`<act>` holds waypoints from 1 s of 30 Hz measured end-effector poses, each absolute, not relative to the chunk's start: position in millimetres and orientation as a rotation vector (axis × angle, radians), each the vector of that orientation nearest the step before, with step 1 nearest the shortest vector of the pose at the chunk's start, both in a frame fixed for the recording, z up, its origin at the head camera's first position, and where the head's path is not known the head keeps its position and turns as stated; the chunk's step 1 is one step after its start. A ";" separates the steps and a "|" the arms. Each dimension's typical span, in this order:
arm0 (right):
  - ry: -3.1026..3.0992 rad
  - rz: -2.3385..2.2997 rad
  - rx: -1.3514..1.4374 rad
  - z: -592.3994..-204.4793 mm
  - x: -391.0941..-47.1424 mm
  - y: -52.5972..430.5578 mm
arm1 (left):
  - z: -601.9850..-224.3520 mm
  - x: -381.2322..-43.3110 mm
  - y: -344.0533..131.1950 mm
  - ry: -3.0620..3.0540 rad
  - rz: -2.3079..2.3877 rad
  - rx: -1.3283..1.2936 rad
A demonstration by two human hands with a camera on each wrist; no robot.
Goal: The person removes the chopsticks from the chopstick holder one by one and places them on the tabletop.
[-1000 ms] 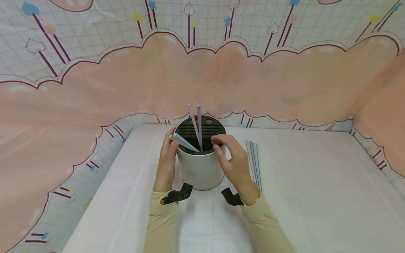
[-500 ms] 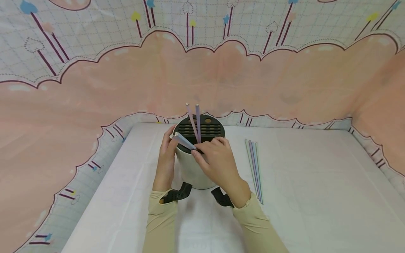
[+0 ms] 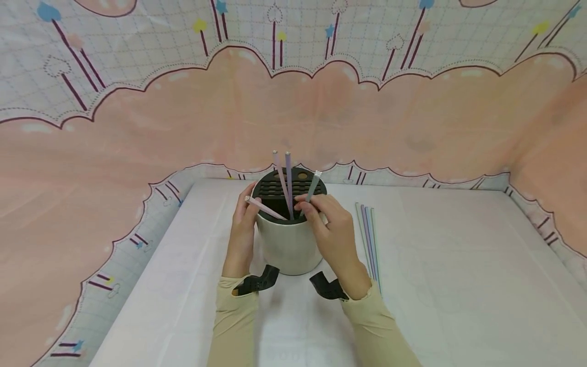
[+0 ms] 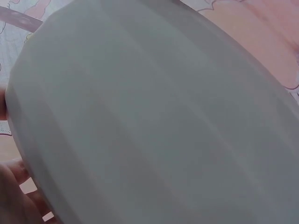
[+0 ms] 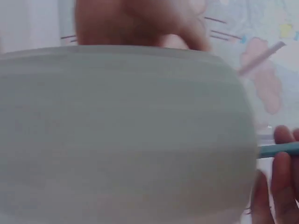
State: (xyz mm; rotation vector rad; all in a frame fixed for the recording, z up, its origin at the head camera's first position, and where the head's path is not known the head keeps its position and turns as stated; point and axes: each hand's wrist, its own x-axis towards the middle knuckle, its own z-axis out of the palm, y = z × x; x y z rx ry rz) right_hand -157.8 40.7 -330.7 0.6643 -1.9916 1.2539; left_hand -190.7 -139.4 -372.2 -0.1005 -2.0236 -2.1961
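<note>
A white round holder [image 3: 291,250] with a black slotted top [image 3: 268,191] stands on the table; its front compartment is open. My left hand [image 3: 243,224] grips its left side, and some of those fingers [image 4: 14,172] show at the wall in the left wrist view. Between thumb and fingertips my right hand [image 3: 337,227] pinches a blue-green straw [image 3: 314,186], its lower end at the right of the compartment. In the same compartment a pink straw [image 3: 278,171] and a purple straw [image 3: 288,176] stand nearly upright. Another pale pink straw [image 3: 266,208] leans left over the rim.
On the white table [image 3: 458,265], several loose straws [image 3: 368,234] lie side by side to the right of the holder, partly behind the right wrist. A patterned peach and white cloth [image 3: 321,117] hangs behind the table.
My right hand went left from the right rim to the leaning blue-green straw, took hold of it and brought it upright to the compartment's right side. My left hand stayed on the holder.
</note>
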 end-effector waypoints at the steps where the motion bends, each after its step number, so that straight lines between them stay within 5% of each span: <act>1: -1.960 1.315 0.658 -328.5 -157.5 42.9 | -372.5 -190.9 -139.1 -2.023 -2.195 -0.101; 15: -1.456 1.840 0.485 -299.9 -143.4 92.6 | -373.3 -193.1 -138.4 -2.039 -2.198 -0.047; 22: -1.136 1.988 0.376 -318.7 -156.4 133.1 | -373.6 -196.8 -138.9 -2.057 -2.181 -0.065; 30: -1.442 1.990 0.137 -361.2 -170.3 159.4 | -372.1 -196.3 -136.5 -2.043 -2.183 -0.051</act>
